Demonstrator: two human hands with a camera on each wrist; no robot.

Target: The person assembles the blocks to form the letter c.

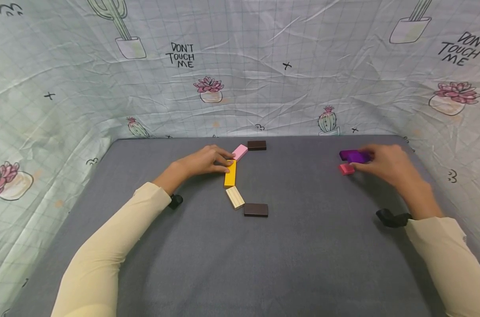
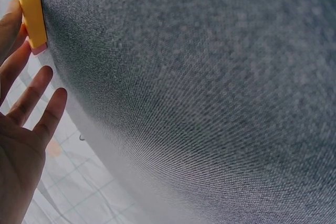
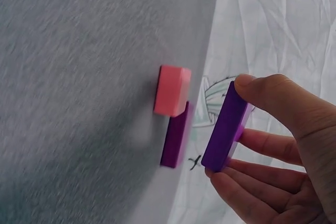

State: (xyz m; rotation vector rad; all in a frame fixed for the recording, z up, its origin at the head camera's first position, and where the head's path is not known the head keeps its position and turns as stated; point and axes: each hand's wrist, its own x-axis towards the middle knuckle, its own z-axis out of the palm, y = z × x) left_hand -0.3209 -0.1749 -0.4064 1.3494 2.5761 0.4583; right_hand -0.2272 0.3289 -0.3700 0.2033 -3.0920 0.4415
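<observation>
In the head view my left hand [image 1: 205, 160] touches the upper end of a yellow block [image 1: 230, 174] with its thumb and fingertips, and a finger reaches the pink block [image 1: 240, 152]. The left wrist view shows the other fingers spread loosely beside the yellow block [image 2: 32, 11]. My right hand [image 1: 390, 164] pinches a bright purple block [image 3: 226, 129] between thumb and fingers, held above the table. Below it lie a darker purple block [image 3: 176, 137] and a coral-red block [image 3: 172, 91], close together.
Dark brown blocks stand at the far end [image 1: 256, 145] and near end [image 1: 256, 210] of the curved row. A pale wooden block [image 1: 235, 197] lies between the yellow and near brown ones. Patterned cloth [image 1: 248, 88] rises behind the grey table [image 1: 303, 255].
</observation>
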